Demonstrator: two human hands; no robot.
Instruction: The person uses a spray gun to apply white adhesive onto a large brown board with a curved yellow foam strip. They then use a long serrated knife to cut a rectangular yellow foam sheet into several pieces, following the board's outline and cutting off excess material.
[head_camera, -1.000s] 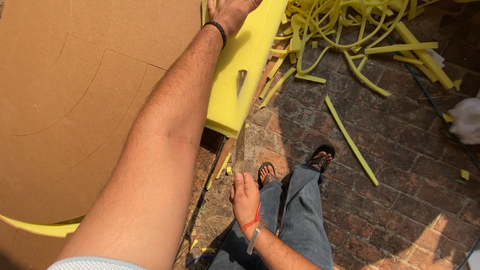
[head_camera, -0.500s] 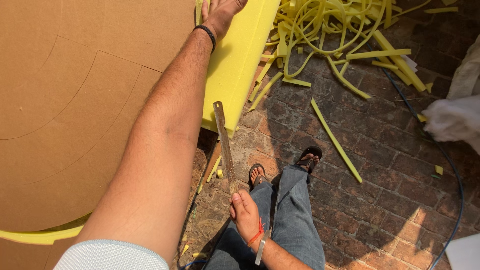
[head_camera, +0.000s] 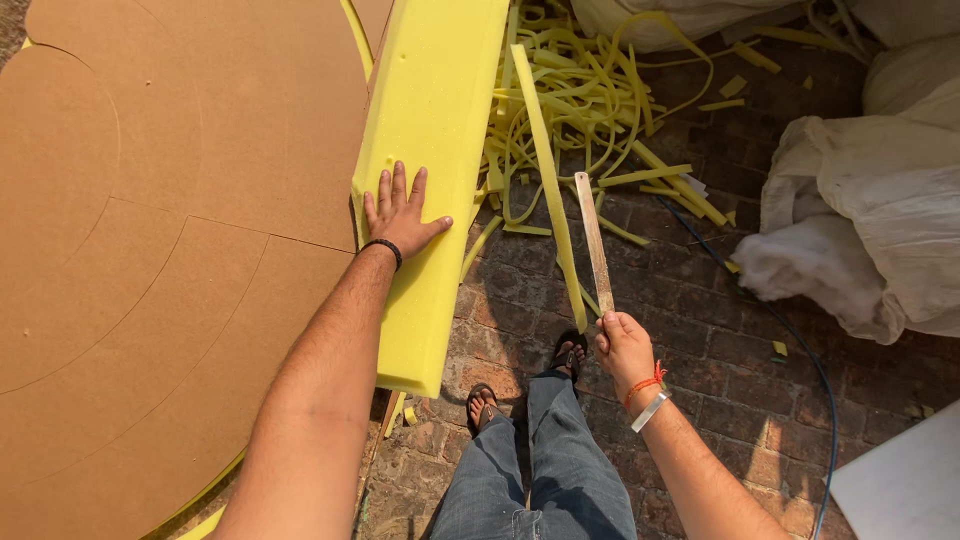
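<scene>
While left hand (head_camera: 400, 215) lies flat, fingers spread, on yellow foam slab (head_camera: 435, 130) at brown board (head_camera: 180, 200) edge, right hand (head_camera: 622, 345) grip closed on long blade (head_camera: 593, 240). Slab lies left of blade, both long axes running away from person, near parallel; left hand nearer.

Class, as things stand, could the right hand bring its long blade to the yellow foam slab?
Probably yes: the right hand holds the blade upright beside the foam slab, with only bare brick floor between them.
</scene>
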